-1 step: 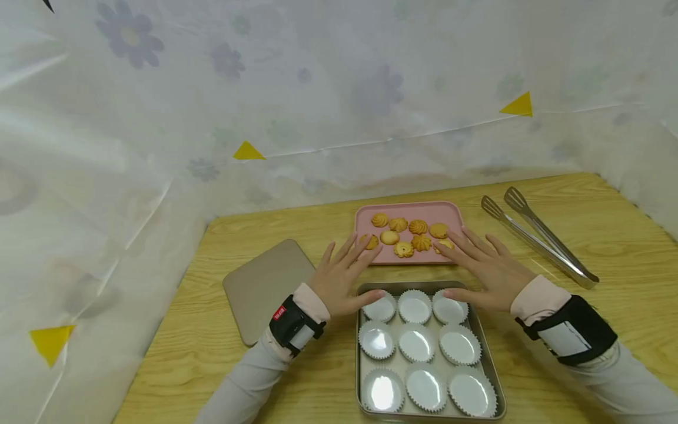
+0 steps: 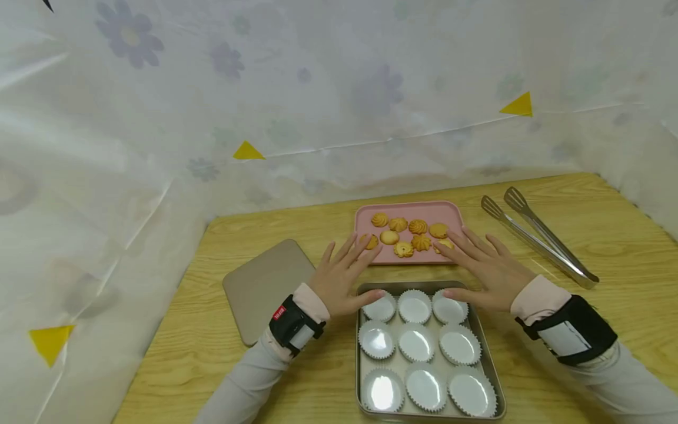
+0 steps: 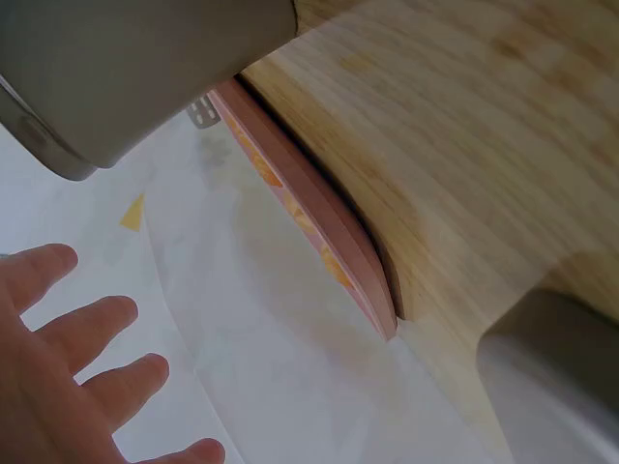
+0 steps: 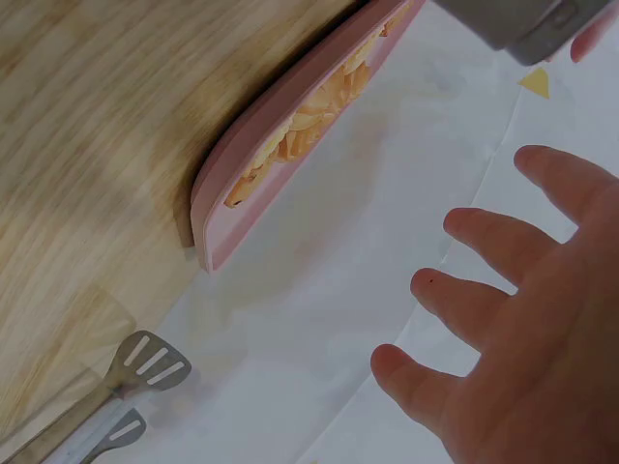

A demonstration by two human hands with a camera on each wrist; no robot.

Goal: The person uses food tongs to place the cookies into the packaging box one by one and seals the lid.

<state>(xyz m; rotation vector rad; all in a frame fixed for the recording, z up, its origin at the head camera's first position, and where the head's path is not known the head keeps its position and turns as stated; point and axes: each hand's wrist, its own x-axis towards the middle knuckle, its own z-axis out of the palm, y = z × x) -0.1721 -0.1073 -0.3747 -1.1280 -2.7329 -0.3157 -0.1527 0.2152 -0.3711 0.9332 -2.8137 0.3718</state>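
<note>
My left hand (image 2: 341, 285) and right hand (image 2: 487, 271) hover above the far corners of a metal baking tin (image 2: 418, 285), palms down and fingers spread. Neither holds anything. Rows of white fluted cake cups (image 2: 415, 343) stand in the tin with nothing inside them. Beyond it lies a pink tray (image 2: 450, 213) with several cookies (image 2: 389, 237); from the head, the fingertips overlap its near corners. In the left wrist view, the left hand's fingers (image 3: 92, 333) are apart and off the tray. The right hand's fingers (image 4: 484, 309) look just as separated in the right wrist view.
A flat metal lid (image 2: 270, 288) lies on the wooden table (image 2: 190, 330) left of the tin. Metal tongs (image 2: 551, 247) rest at the right, their slotted ends pointing away. A pale flowered sheet (image 2: 328, 88) with yellow triangles hangs behind and beside the table.
</note>
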